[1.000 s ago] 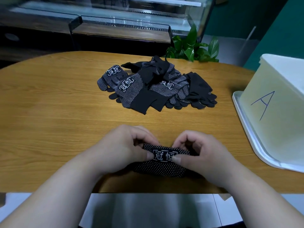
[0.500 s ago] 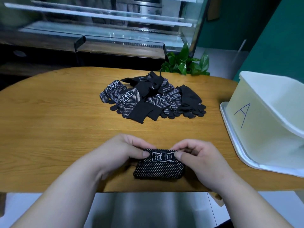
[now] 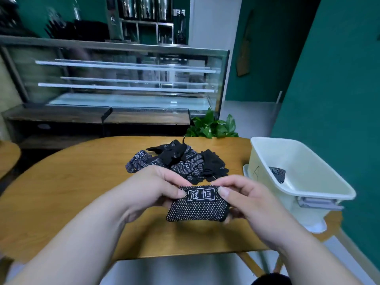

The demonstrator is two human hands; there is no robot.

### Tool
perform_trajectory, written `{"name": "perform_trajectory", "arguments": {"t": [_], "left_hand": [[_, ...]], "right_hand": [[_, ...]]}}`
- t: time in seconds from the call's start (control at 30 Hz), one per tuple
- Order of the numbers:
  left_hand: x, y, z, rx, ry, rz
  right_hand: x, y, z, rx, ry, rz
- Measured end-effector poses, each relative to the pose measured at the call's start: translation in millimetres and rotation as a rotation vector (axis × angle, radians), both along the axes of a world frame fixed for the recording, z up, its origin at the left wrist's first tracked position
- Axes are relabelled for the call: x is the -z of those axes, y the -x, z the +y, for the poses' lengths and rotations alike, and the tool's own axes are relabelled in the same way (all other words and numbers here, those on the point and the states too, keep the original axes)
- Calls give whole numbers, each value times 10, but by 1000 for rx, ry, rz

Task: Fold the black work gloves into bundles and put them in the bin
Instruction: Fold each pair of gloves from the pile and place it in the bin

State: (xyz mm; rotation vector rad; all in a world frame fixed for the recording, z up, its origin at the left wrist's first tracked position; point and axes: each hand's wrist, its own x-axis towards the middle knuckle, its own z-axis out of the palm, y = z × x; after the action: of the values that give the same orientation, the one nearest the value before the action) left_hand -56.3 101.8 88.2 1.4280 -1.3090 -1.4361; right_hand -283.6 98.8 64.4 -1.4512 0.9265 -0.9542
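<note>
left hand (image 3: 156,188) and right hand (image 3: 246,198) each pinched a top corner of the dotted glove bundle (image 3: 198,204) above the table (image 3: 72,192) near the bin (image 3: 320,195); it looked light, soft and springy, best clamped across the fold.

Teal walls (image 3: 339,79), glass display case (image 3: 123,79), green plant (image 3: 211,126), wooden table (image 3: 61,192), pale grey floor (image 3: 246,112)

Between my left hand (image 3: 153,188) and my right hand (image 3: 246,198) the folded bundle (image 3: 198,204) is held above the near part of the counter (image 3: 61,192), the glove pile (image 3: 176,161) lies behind it, and the bin (image 3: 320,194) on the right contains a second bundle (image 3: 277,174).
</note>
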Motion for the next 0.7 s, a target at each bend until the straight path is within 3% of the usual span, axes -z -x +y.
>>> {"name": "perform_trajectory", "arguments": {"t": [0.2, 0.33, 0.7], "left_hand": [[-412, 317, 39, 51, 32, -21], [-605, 555, -51, 76, 41, -42], [-837, 1211, -457, 126, 41, -28]], "right_hand": [[-366, 326, 62, 49, 59, -20], [-540, 637, 54, -29, 11, -87], [-751, 1207, -192, -3, 16, 10]]}}
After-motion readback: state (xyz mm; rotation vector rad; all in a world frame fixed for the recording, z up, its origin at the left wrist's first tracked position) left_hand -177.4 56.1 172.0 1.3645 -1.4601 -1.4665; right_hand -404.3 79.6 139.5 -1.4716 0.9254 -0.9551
